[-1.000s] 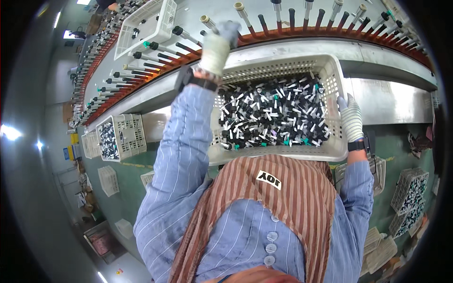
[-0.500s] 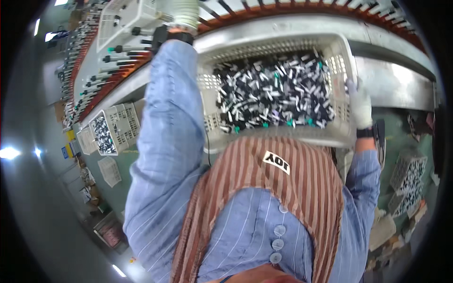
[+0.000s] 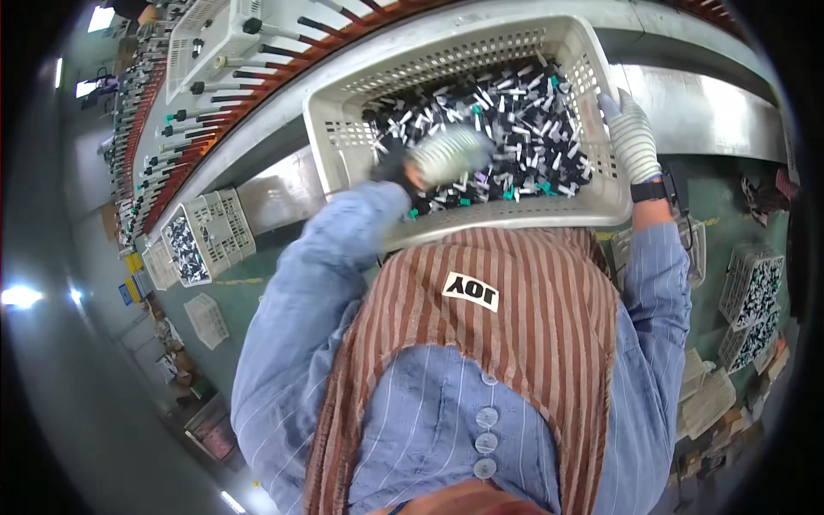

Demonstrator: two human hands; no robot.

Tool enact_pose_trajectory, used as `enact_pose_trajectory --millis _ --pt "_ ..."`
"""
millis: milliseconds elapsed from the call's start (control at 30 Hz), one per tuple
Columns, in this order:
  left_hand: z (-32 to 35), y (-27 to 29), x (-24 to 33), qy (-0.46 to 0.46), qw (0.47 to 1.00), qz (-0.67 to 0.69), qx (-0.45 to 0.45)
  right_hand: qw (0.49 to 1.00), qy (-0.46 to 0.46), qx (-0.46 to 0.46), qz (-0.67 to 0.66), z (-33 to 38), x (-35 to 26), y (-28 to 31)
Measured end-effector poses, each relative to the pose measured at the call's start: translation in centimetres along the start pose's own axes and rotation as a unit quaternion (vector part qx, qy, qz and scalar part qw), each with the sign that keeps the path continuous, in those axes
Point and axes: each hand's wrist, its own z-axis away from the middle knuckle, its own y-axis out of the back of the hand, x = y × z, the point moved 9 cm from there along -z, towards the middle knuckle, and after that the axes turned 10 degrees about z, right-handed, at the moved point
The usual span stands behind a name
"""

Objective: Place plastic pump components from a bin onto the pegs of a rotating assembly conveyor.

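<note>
Many small parts (image 3: pixel 524 112) fill the crate (image 3: pixel 343 112) at upper centre, the left hand (image 3: pixel 451 154) blurred over them, fingers unreadable, the right hand (image 3: pixel 632 137) touching the crate's right side, grip unclear.

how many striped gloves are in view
2: one on the left hand, blurred over the small parts in the large basket; one on the right hand at its right rim. Others may be hidden.

Pale crate (image 3: pixel 207 321), left: set on floor (image 3: pixel 247 302).
Filled crates (image 3: pixel 736 290), right: placed together.
Bright light (image 3: pixel 21 297), far left: found lit.
</note>
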Motion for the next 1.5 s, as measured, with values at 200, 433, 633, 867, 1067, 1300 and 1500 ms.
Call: enact_pose_trajectory --millis 200,433,633,867,1067,1300,1500 --pt "-2.6 -12.9 -7.8 0.121 0.939 -0.279 -0.158 0.999 -0.036 -0.033 0.003 1.3 -1.2 0.3" --pt "1.4 -6.3 -5.6 0.132 0.985 0.086 -0.067 1.000 -0.021 -0.005 -0.009 1.7 -2.0 1.6" --pt "1.2 19.6 -0.9 0.136 0.907 0.111 0.384 1.000 0.010 0.002 -0.006 0.2 -1.7 0.8" --pt "3.7 32.7 14.3 -0.282 0.737 0.204 0.580 0.998 -0.029 -0.018 -0.047 1.8 -1.5 1.0" --pt "0.8 35.2 5.9 -0.213 0.810 0.102 0.537 0.998 -0.041 -0.041 0.000 1.4 -1.5 1.3" --pt "5.4 39.1 3.7 -0.139 0.818 0.034 0.558 0.998 -0.032 -0.045 -0.026 -0.4 -0.7 -0.1" --pt "11.0 24.5 10.0 -0.197 0.532 -0.361 0.740 0.998 -0.038 -0.018 -0.036 -0.1 1.4 -1.1"
